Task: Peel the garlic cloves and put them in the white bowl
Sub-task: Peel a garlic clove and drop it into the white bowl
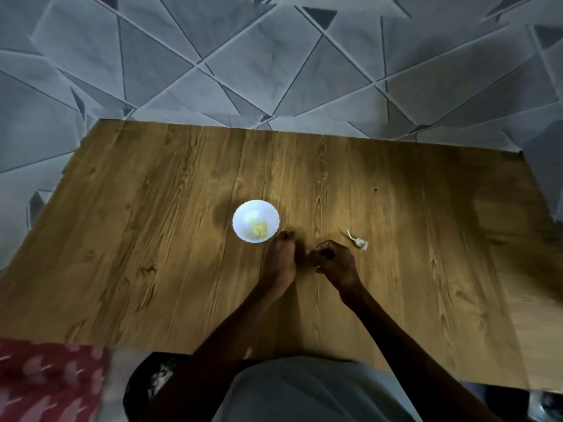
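From my remote seat, the biggest thing I see is the wooden table [152, 239], which fills the middle of the view, with a grey wall of angular panels [274, 56] beyond its far edge. At the near edge is the person's grey garment [304, 391], and a red patterned cloth [51, 382] lies blurred at the lower left.

Both forearms reach forward over the table and meet near its centre. The left hand [278, 260] has its fingers curled downward, their tips just beside the near right rim of the white bowl [243, 213]. The right hand [333, 263] sits close beside the left with its fingers curled in toward the thumb. Both hands are dark in this light, and I cannot tell whether either one holds a clove or nothing at all.

The bowl stands upright on the table just ahead and left of the left hand. Inside it lie pale yellow peeled garlic cloves [259, 229], gathered toward the near side. A whitish garlic scrap [359, 241] with a thin stalk lies on the wood just right of the right hand, not touching it.
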Motion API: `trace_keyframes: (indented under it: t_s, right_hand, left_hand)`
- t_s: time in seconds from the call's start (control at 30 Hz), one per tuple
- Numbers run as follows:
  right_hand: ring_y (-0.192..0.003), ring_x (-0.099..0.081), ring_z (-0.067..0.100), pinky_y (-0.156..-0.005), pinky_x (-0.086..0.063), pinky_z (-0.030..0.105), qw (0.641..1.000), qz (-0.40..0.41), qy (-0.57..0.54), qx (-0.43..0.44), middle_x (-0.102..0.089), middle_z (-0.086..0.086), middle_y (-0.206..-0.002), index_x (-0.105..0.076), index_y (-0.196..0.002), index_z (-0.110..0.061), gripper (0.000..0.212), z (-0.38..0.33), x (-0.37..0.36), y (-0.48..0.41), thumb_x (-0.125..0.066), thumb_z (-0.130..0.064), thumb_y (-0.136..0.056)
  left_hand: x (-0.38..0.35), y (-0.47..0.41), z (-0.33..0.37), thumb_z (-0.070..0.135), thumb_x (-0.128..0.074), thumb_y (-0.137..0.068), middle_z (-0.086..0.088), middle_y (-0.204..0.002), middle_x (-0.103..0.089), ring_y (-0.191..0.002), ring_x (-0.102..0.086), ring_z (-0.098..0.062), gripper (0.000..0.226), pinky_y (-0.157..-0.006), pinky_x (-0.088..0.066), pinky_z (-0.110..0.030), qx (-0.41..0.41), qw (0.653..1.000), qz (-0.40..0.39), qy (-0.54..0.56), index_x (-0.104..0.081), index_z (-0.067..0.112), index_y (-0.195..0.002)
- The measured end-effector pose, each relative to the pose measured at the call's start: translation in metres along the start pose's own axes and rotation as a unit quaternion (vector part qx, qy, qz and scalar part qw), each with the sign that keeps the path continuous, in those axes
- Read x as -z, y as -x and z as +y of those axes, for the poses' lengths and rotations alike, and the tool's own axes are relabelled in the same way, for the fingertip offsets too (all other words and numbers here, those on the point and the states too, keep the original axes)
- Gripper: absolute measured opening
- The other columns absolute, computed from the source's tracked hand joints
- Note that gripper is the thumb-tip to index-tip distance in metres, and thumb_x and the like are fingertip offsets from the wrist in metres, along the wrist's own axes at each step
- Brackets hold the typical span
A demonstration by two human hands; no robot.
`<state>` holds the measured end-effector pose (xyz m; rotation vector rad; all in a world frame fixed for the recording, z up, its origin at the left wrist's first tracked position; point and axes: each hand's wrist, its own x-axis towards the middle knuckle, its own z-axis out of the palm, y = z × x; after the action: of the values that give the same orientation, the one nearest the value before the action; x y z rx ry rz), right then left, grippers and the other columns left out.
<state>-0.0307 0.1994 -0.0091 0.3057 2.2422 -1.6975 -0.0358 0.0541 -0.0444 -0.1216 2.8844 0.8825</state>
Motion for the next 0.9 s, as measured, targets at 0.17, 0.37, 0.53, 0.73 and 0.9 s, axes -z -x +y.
trace_keyframes:
  t_s: [0.17,0.37,0.53,0.73,0.9]
  right_hand:
    - [-0.081,-0.070,0.021,-0.068,-0.058,0.039,1.000,0.005,-0.004,0.002,-0.074,0.002,-0.085,-0.070,-0.086,-0.016,0.010,-0.003,-0.014,-0.013,-0.075,-0.025,-0.085]
    - [-0.075,-0.067,0.008,-0.060,-0.053,0.022,0.999,0.007,0.025,0.039,-0.074,-0.008,-0.086,-0.070,-0.088,-0.015,0.002,-0.004,-0.017,-0.024,-0.070,-0.014,-0.089]
    - [-0.077,-0.068,0.001,-0.064,-0.053,0.015,0.988,0.040,0.111,0.101,-0.072,-0.008,-0.089,-0.070,-0.092,-0.013,0.007,0.007,0.009,-0.033,-0.070,-0.008,-0.089]
    - [-0.076,-0.066,0.004,-0.061,-0.050,0.008,0.962,0.113,0.213,0.130,-0.067,-0.006,-0.088,-0.068,-0.095,-0.013,0.008,0.022,0.053,-0.038,-0.070,-0.009,-0.089]
    - [-0.080,-0.060,0.013,-0.061,-0.050,0.022,0.930,0.178,0.298,0.118,-0.061,0.002,-0.101,-0.068,-0.099,-0.012,0.010,0.025,0.078,-0.040,-0.069,-0.014,-0.089]
  left_hand:
    - [0.065,-0.018,-0.001,0.000,-0.052,-0.089,0.000,-0.087,-0.064,-0.080,-0.054,-0.009,0.016,-0.071,-0.033,-0.014,0.004,0.987,0.152,0.060,-0.067,0.008,-0.090]
    - [0.084,-0.058,-0.041,-0.002,-0.052,-0.084,-0.007,-0.093,-0.071,-0.090,-0.066,-0.024,0.022,-0.076,-0.050,-0.031,0.089,0.995,0.053,-0.008,-0.071,0.007,-0.085]
    - [0.081,-0.057,-0.037,-0.002,-0.049,-0.084,-0.006,-0.102,-0.069,-0.095,-0.064,-0.024,0.026,-0.081,-0.052,-0.035,0.077,0.995,0.064,0.003,-0.071,0.009,-0.094]
    - [0.065,-0.036,0.003,0.004,-0.057,-0.088,0.005,-0.087,-0.068,-0.078,-0.061,-0.007,0.017,-0.074,-0.052,-0.025,-0.013,0.994,0.040,0.102,-0.069,0.015,-0.093]
    - [0.019,-0.032,0.029,0.011,-0.061,-0.089,0.011,-0.086,-0.068,-0.082,-0.063,-0.004,0.012,-0.071,-0.048,-0.016,-0.044,0.984,-0.065,0.163,-0.068,0.021,-0.089]
